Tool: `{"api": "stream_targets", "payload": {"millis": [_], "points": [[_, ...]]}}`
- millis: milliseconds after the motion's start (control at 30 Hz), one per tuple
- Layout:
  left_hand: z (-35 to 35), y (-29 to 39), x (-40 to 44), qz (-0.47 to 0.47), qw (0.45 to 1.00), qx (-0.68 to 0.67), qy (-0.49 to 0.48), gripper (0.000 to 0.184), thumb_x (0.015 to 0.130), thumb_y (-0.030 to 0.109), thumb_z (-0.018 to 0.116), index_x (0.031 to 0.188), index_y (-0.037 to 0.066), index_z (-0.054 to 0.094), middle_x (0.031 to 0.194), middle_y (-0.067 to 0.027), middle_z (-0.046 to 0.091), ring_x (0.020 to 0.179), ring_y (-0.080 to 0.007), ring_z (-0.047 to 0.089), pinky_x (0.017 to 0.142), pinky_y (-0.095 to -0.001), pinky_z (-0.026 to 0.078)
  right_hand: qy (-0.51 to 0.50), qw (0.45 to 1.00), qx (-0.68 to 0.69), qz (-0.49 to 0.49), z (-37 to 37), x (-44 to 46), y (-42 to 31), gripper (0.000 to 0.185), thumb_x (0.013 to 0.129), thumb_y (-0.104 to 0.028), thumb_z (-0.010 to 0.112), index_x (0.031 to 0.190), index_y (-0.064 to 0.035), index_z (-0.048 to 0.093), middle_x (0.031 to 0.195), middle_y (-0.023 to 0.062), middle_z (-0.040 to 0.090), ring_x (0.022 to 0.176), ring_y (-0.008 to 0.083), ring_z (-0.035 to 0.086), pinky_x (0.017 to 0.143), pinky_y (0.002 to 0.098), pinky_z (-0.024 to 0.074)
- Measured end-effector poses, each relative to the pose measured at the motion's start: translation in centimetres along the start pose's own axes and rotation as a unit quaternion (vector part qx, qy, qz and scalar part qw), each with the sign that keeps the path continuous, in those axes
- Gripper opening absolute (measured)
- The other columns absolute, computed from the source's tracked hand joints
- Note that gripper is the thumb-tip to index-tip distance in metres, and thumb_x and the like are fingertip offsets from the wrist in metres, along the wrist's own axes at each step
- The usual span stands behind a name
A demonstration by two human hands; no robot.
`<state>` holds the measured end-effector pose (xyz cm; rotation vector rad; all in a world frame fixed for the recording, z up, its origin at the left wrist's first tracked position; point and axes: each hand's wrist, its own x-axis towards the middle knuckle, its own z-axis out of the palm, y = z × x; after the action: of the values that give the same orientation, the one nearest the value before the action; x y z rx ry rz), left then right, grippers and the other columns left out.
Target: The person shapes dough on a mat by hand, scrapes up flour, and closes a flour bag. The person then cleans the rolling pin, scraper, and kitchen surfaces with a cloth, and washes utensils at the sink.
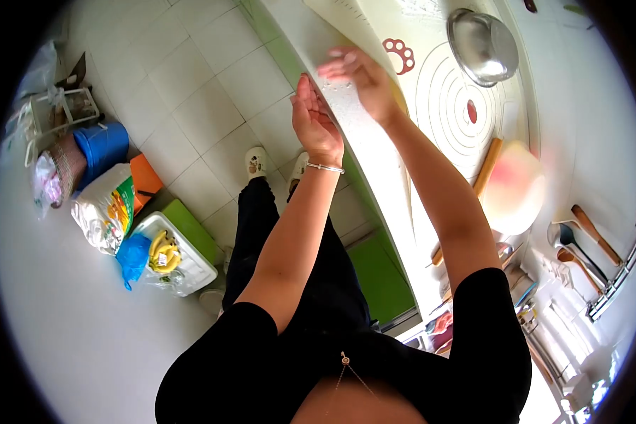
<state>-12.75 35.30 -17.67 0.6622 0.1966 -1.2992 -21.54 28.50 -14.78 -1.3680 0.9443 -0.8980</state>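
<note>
My left hand (pixel 316 126) is cupped just off the counter's edge, palm turned up, fingers extended and holding nothing I can see. A thin bracelet (pixel 326 168) circles that wrist. Across from it, my right hand (pixel 364 81) is over the white counter edge (pixel 346 106), its fingers stretched toward the left hand and a little smeared by motion. Small whitish crumbs or drops lie on the edge between the two hands. Beside the right hand, a pale mat (pixel 431 116) printed with circles and a red paw covers the countertop; its near edge curls up.
A steel bowl (pixel 482 46) stands on the mat's far side. Near my right forearm are a wooden rolling pin (pixel 489 166) and a pale rounded container (pixel 517 189). Utensils (pixel 579 244) hang on the wall. Bananas (pixel 164 252), bags and a blue bin (pixel 102 150) stand across the floor.
</note>
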Motion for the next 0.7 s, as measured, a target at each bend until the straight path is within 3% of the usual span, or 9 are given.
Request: {"api": "stream_targets", "payload": {"millis": [100,167,267,333,400,533,567,633,700], "points": [[0.0,0.2,-0.2,0.006,1.000,-0.024,0.017,0.052,0.099,0.039,0.030,0.127,-0.001,0.047,0.125,-0.0114,0.053,0.114,-0.0182,0.051,0.101,-0.0322,0.039,0.060,0.996,-0.068,0.014,0.9,2.4,-1.1,0.033,0.101,-0.017,0.029,0.116,0.0058,0.047,0.098,0.0170,0.064,0.096,0.0234,0.062,0.087,0.0334,0.0507],[-0.4,0.2,0.0,0.003,0.999,-0.030,0.041,0.051,0.099,0.039,0.031,0.126,-0.001,0.048,0.124,-0.0108,0.055,0.113,-0.0178,0.052,0.100,-0.0316,0.040,0.014,0.997,-0.069,0.004,1.6,2.2,-0.9,0.033,0.101,-0.019,0.030,0.114,0.0058,0.047,0.096,0.0166,0.064,0.095,0.0227,0.063,0.086,0.0325,0.0511],[-1.7,-0.6,0.5,0.021,0.998,-0.037,-0.035,0.050,0.098,0.039,0.033,0.123,0.000,0.051,0.120,-0.0100,0.058,0.112,-0.0174,0.053,0.100,-0.0312,0.040,-0.060,0.994,-0.047,0.076,3.3,-1.2,-0.7,0.036,0.101,-0.023,0.031,0.114,0.0065,0.047,0.097,0.0158,0.064,0.096,0.0233,0.062,0.086,0.0315,0.0511],[-1.8,-0.4,0.2,-0.029,0.994,-0.091,0.044,0.047,0.099,0.037,0.034,0.122,0.001,0.051,0.129,-0.0087,0.052,0.121,-0.0186,0.046,0.105,-0.0342,0.036,-0.009,0.999,0.027,0.026,3.3,-1.2,-0.1,0.036,0.101,-0.023,0.031,0.112,0.0063,0.048,0.098,0.0157,0.064,0.092,0.0230,0.063,0.084,0.0316,0.0514],[-2.4,-1.1,0.2,-0.023,0.994,-0.082,0.062,0.045,0.098,0.036,0.036,0.122,0.002,0.051,0.130,-0.0084,0.052,0.123,-0.0183,0.045,0.106,-0.0333,0.035,0.220,0.973,-0.051,-0.056,2.3,0.4,0.0,0.039,0.101,-0.028,0.033,0.107,0.0067,0.050,0.090,0.0146,0.065,0.084,0.0202,0.064,0.080,0.0299,0.0518],[-5.0,-1.9,0.5,-0.013,0.994,-0.101,0.047,0.046,0.097,0.037,0.040,0.123,-0.001,0.050,0.127,-0.0096,0.054,0.120,-0.0191,0.048,0.105,-0.0321,0.036,0.188,0.971,-0.149,0.018,6.6,-2.5,0.2,0.040,0.099,-0.033,0.035,0.107,0.0006,0.055,0.088,0.0137,0.067,0.079,0.0221,0.064,0.076,0.0312,0.0499],[-8.4,-3.0,1.4,-0.022,0.979,-0.171,-0.112,0.046,0.097,0.036,0.040,0.125,-0.001,0.048,0.128,-0.0097,0.053,0.121,-0.0194,0.048,0.105,-0.0322,0.036,0.182,0.972,-0.142,0.040,7.9,-3.6,-0.4,0.038,0.099,-0.032,0.036,0.107,0.0001,0.055,0.088,0.0139,0.067,0.078,0.0229,0.064,0.075,0.0317,0.0497],[-6.6,-2.4,1.9,-0.064,0.962,-0.212,-0.157,0.044,0.097,0.033,0.040,0.126,0.000,0.047,0.127,-0.0091,0.053,0.120,-0.0198,0.048,0.104,-0.0326,0.037,0.186,0.972,-0.139,0.030,8.0,-3.5,-1.4,0.037,0.099,-0.032,0.037,0.107,-0.0003,0.055,0.088,0.0142,0.067,0.078,0.0236,0.064,0.075,0.0323,0.0495],[-3.4,-0.4,-1.1,-0.095,0.983,-0.155,0.020,0.038,0.098,0.029,0.038,0.122,0.002,0.049,0.120,-0.0063,0.055,0.117,-0.0185,0.049,0.103,-0.0315,0.036,0.261,0.965,-0.020,0.004,6.9,-3.0,-1.5,0.034,0.098,-0.030,0.038,0.106,-0.0014,0.055,0.086,0.0154,0.066,0.077,0.0261,0.064,0.073,0.0340,0.0494]]}}
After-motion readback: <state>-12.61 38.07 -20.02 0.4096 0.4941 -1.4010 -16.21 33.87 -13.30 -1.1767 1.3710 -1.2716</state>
